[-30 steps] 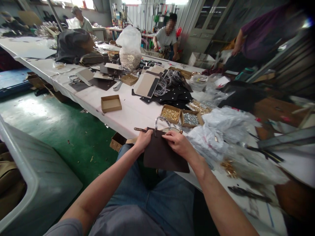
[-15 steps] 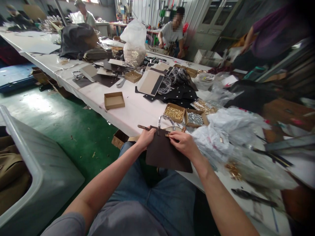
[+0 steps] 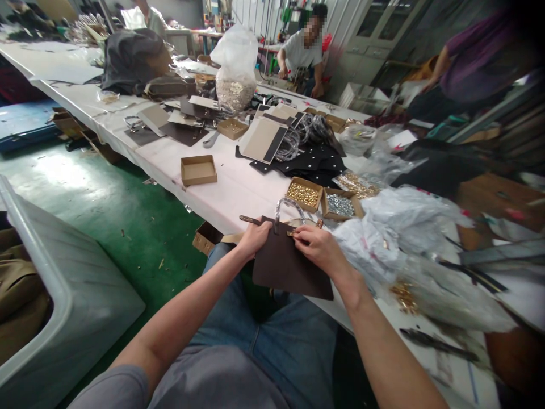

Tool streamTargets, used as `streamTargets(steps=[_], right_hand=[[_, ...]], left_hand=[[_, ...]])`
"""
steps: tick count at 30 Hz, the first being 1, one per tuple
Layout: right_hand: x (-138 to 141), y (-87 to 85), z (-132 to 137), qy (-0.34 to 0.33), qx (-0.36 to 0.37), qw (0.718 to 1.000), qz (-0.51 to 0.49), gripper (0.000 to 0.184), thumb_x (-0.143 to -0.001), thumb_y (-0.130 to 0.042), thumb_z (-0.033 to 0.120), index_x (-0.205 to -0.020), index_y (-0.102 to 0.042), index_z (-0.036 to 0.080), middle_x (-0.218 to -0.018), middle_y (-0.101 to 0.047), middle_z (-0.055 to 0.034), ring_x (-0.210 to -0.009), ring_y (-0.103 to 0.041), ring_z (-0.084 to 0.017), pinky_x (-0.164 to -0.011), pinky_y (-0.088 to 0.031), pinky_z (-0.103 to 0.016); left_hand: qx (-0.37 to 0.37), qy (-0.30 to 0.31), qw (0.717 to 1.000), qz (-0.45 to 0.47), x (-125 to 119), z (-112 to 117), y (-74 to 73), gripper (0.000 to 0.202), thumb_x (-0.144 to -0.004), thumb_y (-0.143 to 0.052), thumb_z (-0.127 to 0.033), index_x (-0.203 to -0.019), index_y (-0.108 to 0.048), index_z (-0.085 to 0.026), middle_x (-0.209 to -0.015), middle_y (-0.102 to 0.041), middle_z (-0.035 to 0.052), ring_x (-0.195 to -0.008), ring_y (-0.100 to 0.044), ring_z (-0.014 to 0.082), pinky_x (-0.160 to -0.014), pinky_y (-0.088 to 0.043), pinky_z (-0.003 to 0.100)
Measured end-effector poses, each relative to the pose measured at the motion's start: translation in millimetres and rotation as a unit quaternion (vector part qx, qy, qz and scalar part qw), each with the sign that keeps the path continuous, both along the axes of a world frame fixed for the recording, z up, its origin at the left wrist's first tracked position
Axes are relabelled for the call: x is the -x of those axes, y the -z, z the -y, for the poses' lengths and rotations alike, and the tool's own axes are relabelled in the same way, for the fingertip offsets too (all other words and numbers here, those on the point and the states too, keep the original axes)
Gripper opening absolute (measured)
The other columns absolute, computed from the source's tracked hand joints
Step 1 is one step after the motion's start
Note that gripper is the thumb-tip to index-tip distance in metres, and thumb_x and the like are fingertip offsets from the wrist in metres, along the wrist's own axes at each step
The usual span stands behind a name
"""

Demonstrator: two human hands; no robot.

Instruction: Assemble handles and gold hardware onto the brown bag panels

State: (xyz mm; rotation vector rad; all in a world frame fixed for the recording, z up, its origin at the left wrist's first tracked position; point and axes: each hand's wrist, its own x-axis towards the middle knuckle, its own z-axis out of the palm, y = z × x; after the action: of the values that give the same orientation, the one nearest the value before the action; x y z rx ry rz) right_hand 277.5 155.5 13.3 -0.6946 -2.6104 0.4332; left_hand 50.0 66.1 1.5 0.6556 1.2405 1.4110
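A dark brown bag panel [image 3: 289,270] hangs tilted over my lap at the table edge, with a plastic-wrapped handle [image 3: 278,211] looping up from its top. My left hand [image 3: 254,241] is closed on its upper left corner. Out of that hand sticks a slim dark pen-like tool [image 3: 247,219], its kind unclear. My right hand [image 3: 317,244] pinches a small gold metal fitting [image 3: 290,233] against the panel's upper face; the fingers partly hide it. Behind this hand a copper-coloured end [image 3: 319,224] shows, perhaps part of the handle.
Cardboard trays of gold studs [image 3: 303,194] and silver washers [image 3: 339,204] stand just beyond the panel. An open cardboard tray [image 3: 198,170] is farther left. Plastic bags [image 3: 370,227] crowd the right; stacked panels [image 3: 261,139] lie behind. A grey bin [image 3: 85,289] stands at left. Co-workers sit beyond.
The view has shifted slightly. Both hands keep their hold on the panel and the gold fitting, with hardly any visible movement.
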Motion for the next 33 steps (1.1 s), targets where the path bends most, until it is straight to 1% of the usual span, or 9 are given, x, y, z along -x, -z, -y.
streamTargets(steps=[10,14,17,21,23,25,29,31,33], right_hand=[[6.8,-1.6,9.9,0.044,-0.04,0.997,0.057,0.023,-0.106,-0.064,0.017,-0.088,-0.077,0.021,-0.113,-0.082,-0.0086,-0.093,-0.076,-0.023,-0.082,-0.056,-0.035],[9.3,-1.4,14.8,0.066,-0.073,0.989,0.11,0.021,-0.107,-0.063,0.02,-0.091,-0.076,0.022,-0.113,-0.082,-0.0083,-0.087,-0.073,-0.022,-0.072,-0.05,-0.035],[7.0,-4.8,16.9,0.049,-0.079,0.988,0.124,0.023,-0.11,-0.058,0.019,-0.097,-0.077,0.023,-0.117,-0.082,-0.009,-0.09,-0.074,-0.023,-0.074,-0.052,-0.036],[-0.6,-11.9,15.9,0.03,-0.007,0.998,0.05,0.023,-0.111,-0.06,0.022,-0.106,-0.082,0.027,-0.133,-0.081,-0.0061,-0.112,-0.077,-0.026,-0.095,-0.059,-0.039],[-3.2,-15.6,12.4,0.057,0.045,0.997,-0.024,0.016,-0.108,-0.067,0.025,-0.101,-0.081,0.027,-0.131,-0.08,-0.0054,-0.117,-0.076,-0.027,-0.104,-0.06,-0.042],[-4.1,-20.6,7.0,0.096,0.087,0.988,-0.079,0.006,-0.102,-0.074,0.027,-0.103,-0.08,0.027,-0.125,-0.08,-0.0063,-0.115,-0.075,-0.028,-0.103,-0.061,-0.043],[-6.1,-40.7,-1.4,0.136,0.053,0.987,-0.062,0.03,-0.093,-0.086,0.032,-0.121,-0.077,0.027,-0.123,-0.078,-0.0085,-0.118,-0.072,-0.033,-0.105,-0.059,-0.049],[-9.0,-52.7,-3.5,0.162,0.009,0.986,-0.033,0.04,-0.085,-0.093,0.036,-0.119,-0.076,0.026,-0.123,-0.077,-0.0098,-0.119,-0.07,-0.035,-0.108,-0.057,-0.052],[-11.3,-59.5,-9.3,0.233,0.011,0.972,-0.026,0.055,-0.069,-0.101,0.036,-0.115,-0.074,0.025,-0.119,-0.076,-0.0105,-0.113,-0.072,-0.036,-0.1,-0.058,-0.049]], left_hand=[[-0.022,-0.004,1.0,-0.012,-2.0,2.2,2.3,0.009,-0.089,-0.066,-0.026,-0.083,-0.062,-0.021,-0.072,-0.065,-0.0008,-0.061,-0.056,0.0141,-0.056,-0.043,0.024],[-0.02,-0.009,1.0,-0.011,-3.1,1.4,0.9,0.007,-0.088,-0.066,-0.024,-0.083,-0.063,-0.021,-0.072,-0.067,-0.0004,-0.064,-0.06,0.0147,-0.056,-0.043,0.023],[-0.011,-0.014,1.0,0.001,-4.0,4.4,0.1,0.009,-0.088,-0.071,-0.026,-0.084,-0.065,-0.021,-0.072,-0.068,-0.0004,-0.064,-0.062,0.0153,-0.056,-0.045,0.023],[-0.003,-0.007,1.0,0.009,-3.8,13.4,4.3,0.022,-0.091,-0.083,-0.039,-0.097,-0.076,-0.019,-0.085,-0.079,0.0048,-0.07,-0.07,0.0187,-0.06,-0.055,0.026],[0.003,-0.003,1.0,-0.008,-2.4,17.0,7.5,0.033,-0.089,-0.09,-0.048,-0.104,-0.08,-0.019,-0.096,-0.084,0.0085,-0.079,-0.076,0.0216,-0.067,-0.06,0.028],[-0.008,0.004,1.0,-0.025,-0.9,18.7,8.3,0.041,-0.088,-0.094,-0.054,-0.107,-0.083,-0.019,-0.105,-0.086,0.0109,-0.089,-0.079,0.0242,-0.076,-0.064,0.03],[-0.037,-0.023,0.997,-0.062,-3.1,21.9,-9.2,0.05,-0.084,-0.094,-0.061,-0.11,-0.083,-0.02,-0.111,-0.087,0.012,-0.1,-0.081,0.0277,-0.087,-0.067,0.036],[-0.046,-0.026,0.995,-0.089,-7.4,25.3,-24.3,0.052,-0.082,-0.093,-0.068,-0.104,-0.083,-0.021,-0.108,-0.087,0.0124,-0.102,-0.082,0.031,-0.088,-0.068,0.04],[-0.059,-0.025,0.99,-0.123,-10.7,25.9,-35.5,0.055,-0.08,-0.09,-0.075,-0.1,-0.084,-0.025,-0.104,-0.087,0.0116,-0.101,-0.082,0.0345,-0.088,-0.068,0.043]])
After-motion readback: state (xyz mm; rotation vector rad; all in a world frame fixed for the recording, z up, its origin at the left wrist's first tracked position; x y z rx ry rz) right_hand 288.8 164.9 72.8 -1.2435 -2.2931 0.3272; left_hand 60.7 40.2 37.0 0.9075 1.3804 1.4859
